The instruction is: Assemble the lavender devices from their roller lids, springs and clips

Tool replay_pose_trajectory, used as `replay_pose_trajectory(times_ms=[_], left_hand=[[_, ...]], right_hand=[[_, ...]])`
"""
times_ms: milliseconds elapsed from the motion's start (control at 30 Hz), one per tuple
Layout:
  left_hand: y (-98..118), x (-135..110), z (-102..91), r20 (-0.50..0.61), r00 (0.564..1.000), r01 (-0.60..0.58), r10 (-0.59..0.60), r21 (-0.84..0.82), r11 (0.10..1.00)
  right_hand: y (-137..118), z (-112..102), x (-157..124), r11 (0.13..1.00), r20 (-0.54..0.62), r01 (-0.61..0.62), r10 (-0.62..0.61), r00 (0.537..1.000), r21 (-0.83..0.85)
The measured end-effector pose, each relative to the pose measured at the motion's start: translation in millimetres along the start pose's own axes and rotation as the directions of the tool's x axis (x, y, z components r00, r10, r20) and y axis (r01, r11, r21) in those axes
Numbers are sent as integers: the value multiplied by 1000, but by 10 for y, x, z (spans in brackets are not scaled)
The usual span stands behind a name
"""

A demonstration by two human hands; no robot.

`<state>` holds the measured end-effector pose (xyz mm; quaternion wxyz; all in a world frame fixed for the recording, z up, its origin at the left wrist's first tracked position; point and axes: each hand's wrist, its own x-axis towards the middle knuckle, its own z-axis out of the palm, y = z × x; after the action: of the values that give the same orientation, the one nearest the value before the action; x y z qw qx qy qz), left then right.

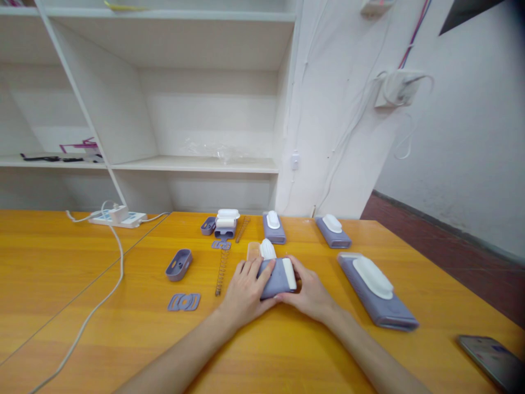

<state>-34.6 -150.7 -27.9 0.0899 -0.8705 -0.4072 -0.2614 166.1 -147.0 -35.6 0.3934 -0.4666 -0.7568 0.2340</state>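
Observation:
Both hands hold a grey-purple plastic case (275, 280) with a white end piece (289, 273), just above the table. My left hand (248, 287) wraps its fingers over the case's top and left side. At the right end, my right hand (309, 290) grips it between thumb and fingers, by the white piece. Just behind the case are a white ribbed part (268, 249) and a translucent orange-tinted piece (253, 250). Left of my hands lie a coil spring (221, 271), a grey-purple open cap (179, 265) and a flat cut-out plate (184, 302).
At the back stand a case with white parts (226, 223), a small cap (208, 225) and another spring (243, 229). Cases with white tops (373, 277) lie to the right, near a phone (492, 358). A power strip (118, 218) with a white cable sits back left, before the shelves (197, 164).

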Motion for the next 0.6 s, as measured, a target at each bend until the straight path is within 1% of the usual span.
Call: replay_pose_trajectory(times_ms=[167,333,600], left_hand=[[-9,0,13,11,1000,-14,14,6,1000],[-19,-6,34,-3,999,-53,53,25,998],[-50,-8,44,-79,995,-63,68,68,996]], right_hand=[[-26,-32,-4,997,5,16,-16,1000,-73],[-44,-42,-40,992,5,50,-50,999,-117],[36,84,-71,988,-53,99,-106,993,-122]])
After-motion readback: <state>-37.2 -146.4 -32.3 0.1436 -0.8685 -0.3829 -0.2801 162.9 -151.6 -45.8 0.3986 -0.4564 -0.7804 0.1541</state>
